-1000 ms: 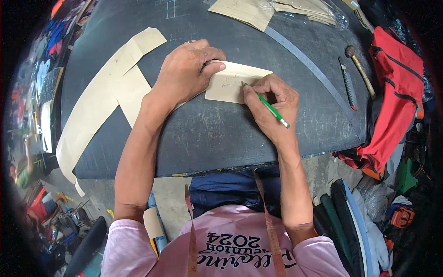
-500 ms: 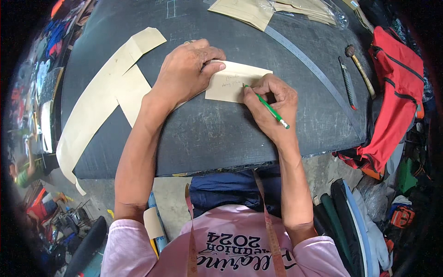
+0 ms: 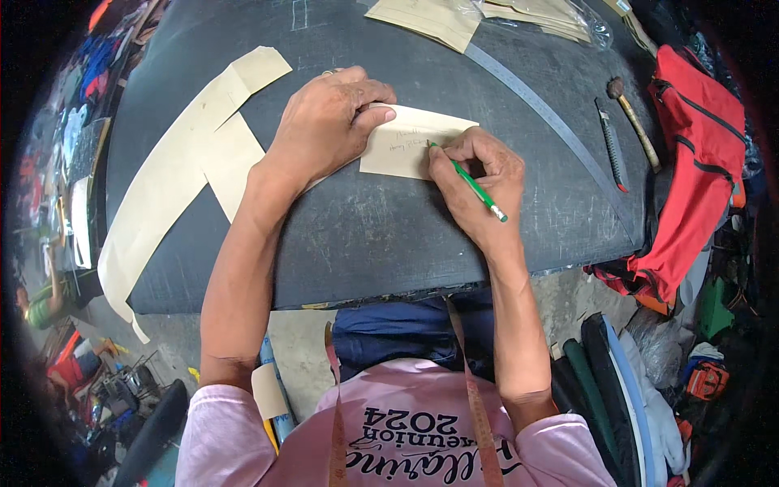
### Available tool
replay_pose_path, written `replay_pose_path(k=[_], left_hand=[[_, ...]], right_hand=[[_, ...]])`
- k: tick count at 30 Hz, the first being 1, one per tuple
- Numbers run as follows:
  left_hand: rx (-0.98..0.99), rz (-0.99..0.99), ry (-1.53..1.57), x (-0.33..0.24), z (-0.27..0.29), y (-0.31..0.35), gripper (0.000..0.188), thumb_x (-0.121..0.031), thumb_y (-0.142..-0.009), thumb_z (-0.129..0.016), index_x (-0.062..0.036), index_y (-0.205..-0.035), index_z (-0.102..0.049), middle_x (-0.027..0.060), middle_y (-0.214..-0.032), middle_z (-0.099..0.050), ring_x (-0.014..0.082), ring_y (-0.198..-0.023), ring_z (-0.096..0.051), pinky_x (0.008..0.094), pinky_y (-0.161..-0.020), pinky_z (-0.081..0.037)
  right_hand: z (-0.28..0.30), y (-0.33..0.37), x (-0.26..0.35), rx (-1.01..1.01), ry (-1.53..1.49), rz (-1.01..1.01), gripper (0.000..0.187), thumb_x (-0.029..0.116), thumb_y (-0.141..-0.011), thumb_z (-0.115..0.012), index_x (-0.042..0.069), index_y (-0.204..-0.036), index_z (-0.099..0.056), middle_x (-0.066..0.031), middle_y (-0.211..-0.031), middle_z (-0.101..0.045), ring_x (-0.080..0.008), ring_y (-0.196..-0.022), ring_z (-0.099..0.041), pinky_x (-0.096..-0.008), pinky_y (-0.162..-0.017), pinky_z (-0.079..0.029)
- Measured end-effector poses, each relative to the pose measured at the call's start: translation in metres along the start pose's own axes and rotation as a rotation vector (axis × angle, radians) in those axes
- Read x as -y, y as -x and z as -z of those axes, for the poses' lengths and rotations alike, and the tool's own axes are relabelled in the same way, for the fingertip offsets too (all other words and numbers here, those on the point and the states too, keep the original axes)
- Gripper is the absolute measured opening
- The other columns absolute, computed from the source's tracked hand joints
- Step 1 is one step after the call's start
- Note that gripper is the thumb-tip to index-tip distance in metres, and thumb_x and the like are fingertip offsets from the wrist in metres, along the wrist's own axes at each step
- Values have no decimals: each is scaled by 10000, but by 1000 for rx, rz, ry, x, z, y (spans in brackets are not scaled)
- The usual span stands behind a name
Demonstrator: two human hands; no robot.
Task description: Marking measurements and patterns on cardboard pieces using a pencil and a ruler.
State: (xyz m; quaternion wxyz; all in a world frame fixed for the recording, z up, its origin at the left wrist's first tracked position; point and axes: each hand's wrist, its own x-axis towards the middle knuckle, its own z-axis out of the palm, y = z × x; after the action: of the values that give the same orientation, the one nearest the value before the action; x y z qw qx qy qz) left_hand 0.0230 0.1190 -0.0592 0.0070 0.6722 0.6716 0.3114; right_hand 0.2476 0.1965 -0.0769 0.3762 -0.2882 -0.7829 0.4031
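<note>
From my remote seat, taking the clock from mid-view, I am seeing a tan pattern point(image 3: 162, 183) lying at ten o'clock on the dark table point(image 3: 365, 235). At eleven, the left hand point(image 3: 329, 126) is resting with fingers curled, its thumb lying on the card point(image 3: 398, 166); whether it is pinching or only pressing, I cannot tell. The card is lying at twelve, bearing faint handwriting and running between both hands, with tan sheets point(image 3: 426, 24) sitting beyond it. Near two, the right hand point(image 3: 497, 174) is gripping a green pencil point(image 3: 480, 193), whose tip is meeting the card at the end of the writing. Farther out toward two, a ruler point(image 3: 545, 118), a cutter point(image 3: 611, 146) and a hammer point(image 3: 636, 126) are lying apart, and a red bag point(image 3: 699, 215) is slumping at three.
</note>
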Motion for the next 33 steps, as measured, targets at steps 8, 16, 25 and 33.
replay_pose_path(k=[8, 16, 25, 33], left_hand=[[32, 30, 6, 2, -1, 1, 220, -245, -1002, -776, -64, -1124, -808, 115, -963, -709, 325, -936, -689, 422, -867, -560], [4, 15, 4, 2, -2, 1, 190, -220, -994, -744, -72, -1082, -824, 114, -931, -711, 325, -914, -711, 441, -873, -578], [11, 22, 14, 3, -2, 0, 182, -233, -1000, -734, -89, -1071, -819, 111, -948, -714, 342, -936, -708, 446, -886, -572], [23, 28, 4, 2, 0, 1, 210, -234, -990, -776, -69, -1117, -804, 123, -954, -703, 346, -934, -694, 426, -868, -560]], right_hand=[[1, 0, -4, 4, -10, 16, 254, 0, -888, -810, 15, -739, -605, -22, -726, -623, -97, -685, -563, -297, -641, -440], [2, 0, -2, 23, 13, 15, 239, 7, -894, -818, 14, -755, -623, -21, -733, -622, -87, -688, -555, -287, -643, -434], [-1, 1, 0, -14, -77, -111, 205, 24, -952, -831, 26, -815, -679, 37, -790, -610, -31, -703, -501, -234, -634, -400], [-1, 0, 3, -9, -66, -133, 184, 37, -956, -839, 31, -848, -690, 44, -792, -597, -19, -704, -479, -220, -629, -393]])
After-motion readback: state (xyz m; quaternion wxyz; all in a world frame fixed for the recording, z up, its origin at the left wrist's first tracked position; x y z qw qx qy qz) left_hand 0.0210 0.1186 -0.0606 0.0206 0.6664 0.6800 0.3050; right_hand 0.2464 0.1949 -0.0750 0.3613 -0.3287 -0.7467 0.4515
